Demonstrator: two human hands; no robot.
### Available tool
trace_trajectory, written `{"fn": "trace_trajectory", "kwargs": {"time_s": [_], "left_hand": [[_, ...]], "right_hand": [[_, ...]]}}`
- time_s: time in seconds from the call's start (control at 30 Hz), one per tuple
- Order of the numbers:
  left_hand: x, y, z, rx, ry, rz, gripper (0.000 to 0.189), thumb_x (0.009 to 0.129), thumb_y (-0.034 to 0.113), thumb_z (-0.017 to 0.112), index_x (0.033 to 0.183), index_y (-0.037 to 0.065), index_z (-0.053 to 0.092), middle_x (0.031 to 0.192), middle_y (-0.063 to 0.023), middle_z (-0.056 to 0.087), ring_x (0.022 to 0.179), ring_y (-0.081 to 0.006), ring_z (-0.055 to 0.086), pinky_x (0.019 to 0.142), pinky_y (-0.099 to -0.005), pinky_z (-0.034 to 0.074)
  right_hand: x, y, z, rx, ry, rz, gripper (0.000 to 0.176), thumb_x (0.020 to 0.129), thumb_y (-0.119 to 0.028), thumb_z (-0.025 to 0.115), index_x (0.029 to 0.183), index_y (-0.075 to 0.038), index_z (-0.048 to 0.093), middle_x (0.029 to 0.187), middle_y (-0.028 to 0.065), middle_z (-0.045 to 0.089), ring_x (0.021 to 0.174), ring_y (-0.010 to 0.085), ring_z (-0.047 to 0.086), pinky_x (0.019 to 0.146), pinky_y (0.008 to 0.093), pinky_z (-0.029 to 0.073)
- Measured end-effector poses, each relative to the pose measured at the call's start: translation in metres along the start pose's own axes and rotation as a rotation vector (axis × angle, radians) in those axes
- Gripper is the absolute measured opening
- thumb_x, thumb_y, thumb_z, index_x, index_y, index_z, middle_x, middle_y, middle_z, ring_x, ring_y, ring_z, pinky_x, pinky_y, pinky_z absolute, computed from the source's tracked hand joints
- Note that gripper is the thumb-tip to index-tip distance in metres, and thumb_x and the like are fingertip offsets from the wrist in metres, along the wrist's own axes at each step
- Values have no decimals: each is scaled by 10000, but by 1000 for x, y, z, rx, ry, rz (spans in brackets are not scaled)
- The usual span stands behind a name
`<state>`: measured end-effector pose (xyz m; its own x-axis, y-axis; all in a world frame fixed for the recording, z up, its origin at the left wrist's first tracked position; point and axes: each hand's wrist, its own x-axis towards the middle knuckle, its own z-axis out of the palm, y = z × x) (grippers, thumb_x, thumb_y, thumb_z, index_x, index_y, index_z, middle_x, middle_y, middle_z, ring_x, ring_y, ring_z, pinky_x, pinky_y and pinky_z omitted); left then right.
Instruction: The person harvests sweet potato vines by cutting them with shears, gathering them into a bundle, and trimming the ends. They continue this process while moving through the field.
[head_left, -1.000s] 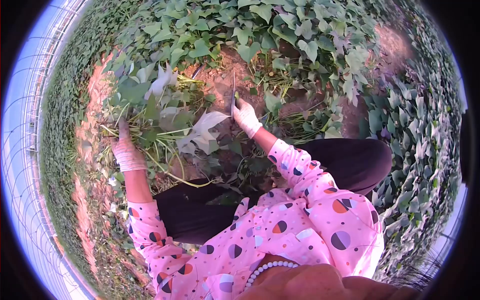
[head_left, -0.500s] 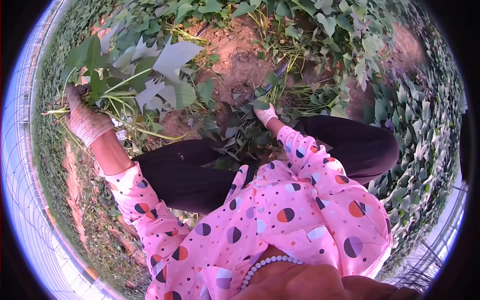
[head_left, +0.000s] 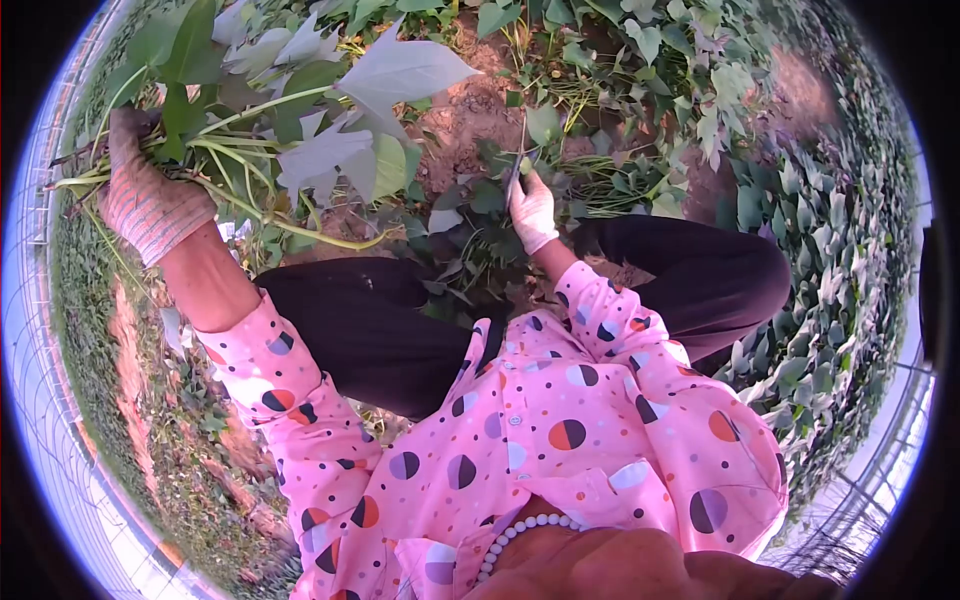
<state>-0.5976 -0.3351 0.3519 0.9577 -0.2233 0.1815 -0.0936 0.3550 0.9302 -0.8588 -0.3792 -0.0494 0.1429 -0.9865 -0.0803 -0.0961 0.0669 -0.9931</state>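
Observation:
My left hand [head_left: 155,195], in a soiled pale glove, is closed around a bunch of leafy vine cuttings [head_left: 250,140]. Their broad leaves fan out to the right, and the cut stem ends stick out on the left of the fist. My right hand [head_left: 533,208], gloved too, is closed on a slim dark tool that looks like scissors [head_left: 514,182], its thin tip pointing away from me. It is held just above low vines between my knees. Leaves and fingers hide part of the tool.
Reddish bare soil [head_left: 465,130] shows between the vine rows ahead. Dense vines [head_left: 810,250] cover the ground on the right. My bent legs [head_left: 690,285] in dark trousers flank the working spot. A netted frame [head_left: 40,330] curves along the far left.
My left hand has lifted a little up and left with the cuttings. My right hand has come up out of the leaves, bringing the dark tool into view.

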Motion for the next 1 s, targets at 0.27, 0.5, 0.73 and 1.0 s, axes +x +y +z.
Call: {"fn": "trace_trajectory", "kwargs": {"time_s": [0.27, 0.5, 0.73, 1.0], "left_hand": [[-24, -3, 22, 142, -184, -82, 202, 826, 154, 609, 965, 7, 599, 937, -86, 635, 861, -181, 581, 793, -379, 496], [-39, -14, 31, 402, -397, -142, 356, 938, 106, 293, 1187, 84, 546, 1103, -69, 608, 950, -157, 544, 1004, -303, 347], [-31, -30, 28, 391, -449, -36, 268, 895, 120, 480, 1135, 22, 548, 1004, -95, 617, 874, -185, 573, 812, -339, 496], [-45, -25, 43, 404, -241, -233, 417, 867, -60, 391, 1221, 101, 543, 1073, -64, 613, 946, -146, 569, 850, -269, 469]], "right_hand": [[34, 79, -106, -726, -189, 667, 671, 876, -553, 360, 1192, 9, 546, 1215, 244, 539, 1183, 341, 486, 976, 385, 386], [66, 102, -108, -568, -308, 804, 621, 897, -499, 330, 1202, -2, 544, 1208, 207, 562, 1150, 334, 519, 962, 394, 379], [83, 111, -107, -707, -439, 734, 649, 908, -533, 314, 1110, 17, 593, 1001, 175, 644, 935, 302, 614, 831, 402, 440], [84, 118, -104, -859, -386, 608, 529, 888, -435, 388, 1129, -12, 596, 1215, 213, 546, 1140, 347, 521, 959, 406, 402]]}}
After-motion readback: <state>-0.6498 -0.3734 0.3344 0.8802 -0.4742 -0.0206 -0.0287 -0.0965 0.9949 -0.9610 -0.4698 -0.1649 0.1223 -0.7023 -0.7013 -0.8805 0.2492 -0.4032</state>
